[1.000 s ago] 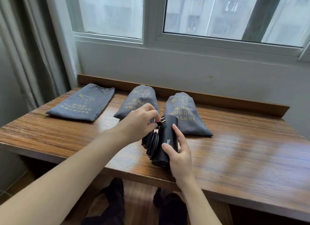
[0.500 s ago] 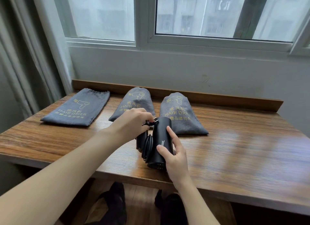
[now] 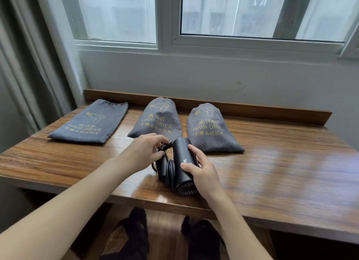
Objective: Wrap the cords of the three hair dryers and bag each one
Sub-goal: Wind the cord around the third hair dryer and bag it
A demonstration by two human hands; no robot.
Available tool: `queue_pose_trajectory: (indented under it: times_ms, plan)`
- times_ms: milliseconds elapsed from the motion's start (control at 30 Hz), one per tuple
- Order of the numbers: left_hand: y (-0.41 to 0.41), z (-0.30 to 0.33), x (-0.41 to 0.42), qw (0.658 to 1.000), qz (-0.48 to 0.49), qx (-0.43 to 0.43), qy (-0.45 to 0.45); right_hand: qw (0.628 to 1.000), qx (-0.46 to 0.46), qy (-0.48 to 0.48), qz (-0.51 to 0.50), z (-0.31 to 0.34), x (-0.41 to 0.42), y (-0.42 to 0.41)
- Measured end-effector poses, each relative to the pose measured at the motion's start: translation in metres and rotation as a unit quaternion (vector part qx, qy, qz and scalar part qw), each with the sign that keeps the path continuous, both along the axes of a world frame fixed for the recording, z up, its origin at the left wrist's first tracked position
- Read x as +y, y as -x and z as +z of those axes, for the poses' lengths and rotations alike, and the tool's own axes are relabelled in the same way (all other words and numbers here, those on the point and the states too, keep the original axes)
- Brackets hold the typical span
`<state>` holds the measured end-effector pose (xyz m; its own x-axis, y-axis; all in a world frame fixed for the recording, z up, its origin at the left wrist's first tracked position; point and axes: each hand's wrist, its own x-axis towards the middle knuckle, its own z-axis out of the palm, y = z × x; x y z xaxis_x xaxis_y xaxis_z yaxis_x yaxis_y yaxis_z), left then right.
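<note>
A black hair dryer lies on the wooden table near its front edge, with its cord coiled round the folded handle. My right hand grips the dryer's barrel. My left hand pinches the plug at the cord's end, just left of the barrel. Three grey "HAIR DRIER" bags lie behind. The middle bag and the right bag are bulging full. The left bag lies flat.
A raised wooden lip runs along the table's back under the window. A curtain hangs at the left. My feet in dark socks show below the table's front edge.
My left hand has brought the plug down from the top of the barrel to its left side. The camera has tilted, so everything sits a little lower in view.
</note>
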<state>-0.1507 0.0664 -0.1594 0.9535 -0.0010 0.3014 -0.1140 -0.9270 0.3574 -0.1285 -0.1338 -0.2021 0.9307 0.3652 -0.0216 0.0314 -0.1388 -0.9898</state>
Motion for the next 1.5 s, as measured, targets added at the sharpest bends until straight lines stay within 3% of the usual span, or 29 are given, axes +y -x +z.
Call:
queue_pose_trajectory:
  times_ms: [267, 633, 1000, 1200, 1500]
  plan:
    - [-0.007, 0.028, -0.004, 0.964, -0.019, 0.196, -0.179, 0.998, 0.028, 0.046, 0.027, 0.01, 0.008, -0.008]
    - [-0.023, 0.043, -0.015, 0.932, -0.032, 0.299, -0.204, 0.996, 0.023, 0.072, 0.048, 0.006, 0.01, -0.016]
    - [-0.015, 0.028, -0.01, 0.954, -0.022, 0.259, -0.151, 0.991, 0.005, 0.113, 0.077, 0.022, 0.004, -0.01]
    - [-0.004, 0.021, 0.0, 0.983, 0.028, 0.176, 0.035, 0.986, 0.009, 0.156, 0.063, 0.03, 0.006, -0.013]
    - [0.022, 0.008, -0.004, 0.981, 0.036, 0.186, 0.033, 0.991, -0.005, 0.13, 0.02, 0.024, 0.008, -0.006]
